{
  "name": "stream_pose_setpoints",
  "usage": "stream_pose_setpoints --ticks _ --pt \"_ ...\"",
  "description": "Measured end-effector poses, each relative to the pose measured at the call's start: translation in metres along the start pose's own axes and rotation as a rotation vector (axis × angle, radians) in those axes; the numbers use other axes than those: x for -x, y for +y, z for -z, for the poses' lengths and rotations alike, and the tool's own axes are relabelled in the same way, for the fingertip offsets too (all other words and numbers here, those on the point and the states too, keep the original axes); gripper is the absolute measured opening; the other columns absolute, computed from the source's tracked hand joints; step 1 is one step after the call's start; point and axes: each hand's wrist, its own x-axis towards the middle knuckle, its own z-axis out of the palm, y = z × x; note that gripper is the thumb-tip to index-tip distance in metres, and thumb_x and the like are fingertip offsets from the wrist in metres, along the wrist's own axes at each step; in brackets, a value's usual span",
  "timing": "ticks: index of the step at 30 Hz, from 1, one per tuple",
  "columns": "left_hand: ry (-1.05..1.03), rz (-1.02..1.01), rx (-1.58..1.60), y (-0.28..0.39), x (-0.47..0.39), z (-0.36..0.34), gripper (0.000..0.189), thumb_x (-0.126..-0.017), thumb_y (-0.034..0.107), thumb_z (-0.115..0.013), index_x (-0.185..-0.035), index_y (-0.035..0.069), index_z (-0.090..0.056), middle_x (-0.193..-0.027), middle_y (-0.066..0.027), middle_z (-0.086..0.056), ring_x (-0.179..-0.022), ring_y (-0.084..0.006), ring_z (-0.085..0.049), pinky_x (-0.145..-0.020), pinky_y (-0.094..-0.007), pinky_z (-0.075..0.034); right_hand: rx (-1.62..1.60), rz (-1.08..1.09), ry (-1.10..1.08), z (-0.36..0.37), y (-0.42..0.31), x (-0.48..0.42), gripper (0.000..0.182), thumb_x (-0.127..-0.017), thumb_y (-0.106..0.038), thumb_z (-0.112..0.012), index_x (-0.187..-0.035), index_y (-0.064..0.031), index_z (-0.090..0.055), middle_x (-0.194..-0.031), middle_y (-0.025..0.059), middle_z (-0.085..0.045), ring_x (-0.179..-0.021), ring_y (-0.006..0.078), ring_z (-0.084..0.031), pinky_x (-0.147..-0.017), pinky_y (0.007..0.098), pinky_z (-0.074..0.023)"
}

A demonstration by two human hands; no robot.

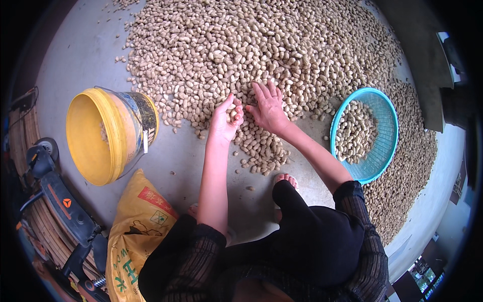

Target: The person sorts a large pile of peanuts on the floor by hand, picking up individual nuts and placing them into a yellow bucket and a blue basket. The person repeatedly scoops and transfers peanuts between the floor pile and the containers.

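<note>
Unshelled peanuts lie in a broad heap over the floor in front of me. My left hand is at the heap's near edge, palm turned up and fingers curled around a few peanuts. Just to its right, my right hand is spread palm down over the peanuts, its fingertips touching them. Whether anything lies under that palm is hidden. A small spill of peanuts reaches from below my hands towards my feet. To the right, a turquoise plastic basket sits tilted with peanuts inside.
On the left, a yellow plastic bucket lies on its side, mouth facing left. A yellow woven sack bearing writing stands by my left leg. Beyond it is a folded scooter. My sandalled foot is near the spill on the concrete floor.
</note>
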Motion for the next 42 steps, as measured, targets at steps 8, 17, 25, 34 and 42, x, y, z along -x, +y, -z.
stream_pose_setpoints --ticks 8,17,25,34,42 --pt "-0.025 -0.009 0.033 0.007 0.006 -0.003 0.030 -0.098 0.031 -0.056 -0.083 0.005 -0.058 -0.063 -0.0028 -0.051 -0.049 -0.0108 -0.044 -0.041 -0.0228 -0.031 0.051 -0.003 0.303 0.034 0.048 -0.029 0.025 -0.092 -0.025 -0.062 -0.105 -0.0058 -0.071 -0.096 0.0156 -0.069 -0.086 0.0330 -0.069 -0.073 0.0431 -0.0541" --pt "0.057 0.029 0.034 0.003 0.009 -0.008 0.028 -0.097 0.029 -0.059 -0.083 0.005 -0.056 -0.061 -0.0026 -0.049 -0.047 -0.0102 -0.042 -0.040 -0.0222 -0.030 0.426 -0.227 0.279 0.042 0.103 -0.061 0.023 -0.081 -0.025 -0.071 -0.102 -0.0164 -0.074 -0.070 0.0104 -0.068 -0.064 0.0261 -0.068 -0.059 0.0384 -0.0538" --pt "0.058 0.069 -0.004 -0.004 0.007 -0.012 0.027 -0.096 0.030 -0.061 -0.087 0.005 -0.055 -0.063 -0.0020 -0.050 -0.046 -0.0092 -0.042 -0.039 -0.0201 -0.029 0.419 -0.130 0.337 0.038 0.106 -0.060 0.022 -0.078 -0.023 -0.073 -0.098 -0.0131 -0.075 -0.066 0.0100 -0.068 -0.061 0.0245 -0.068 -0.057 0.0360 -0.0540" --pt "0.038 0.015 -0.124 -0.013 -0.003 -0.013 0.032 -0.097 0.031 -0.057 -0.103 0.000 -0.061 -0.075 -0.0054 -0.062 -0.056 -0.0116 -0.054 -0.044 -0.0213 -0.038 -0.291 -0.312 0.223 0.067 0.038 -0.033 0.019 -0.083 -0.024 -0.074 -0.092 -0.0070 -0.076 -0.059 0.0117 -0.065 -0.048 0.0165 -0.062 -0.051 0.0328 -0.0493" --pt "0.031 0.038 -0.067 -0.017 -0.011 -0.007 0.031 -0.098 0.030 -0.055 -0.099 0.000 -0.064 -0.079 -0.0064 -0.063 -0.063 -0.0125 -0.056 -0.047 -0.0222 -0.039 0.232 0.045 0.346 0.044 0.061 -0.049 0.034 -0.083 -0.014 -0.069 -0.114 -0.0022 -0.063 -0.114 0.0166 -0.057 -0.109 0.0369 -0.052 -0.089 0.0432 -0.0468"
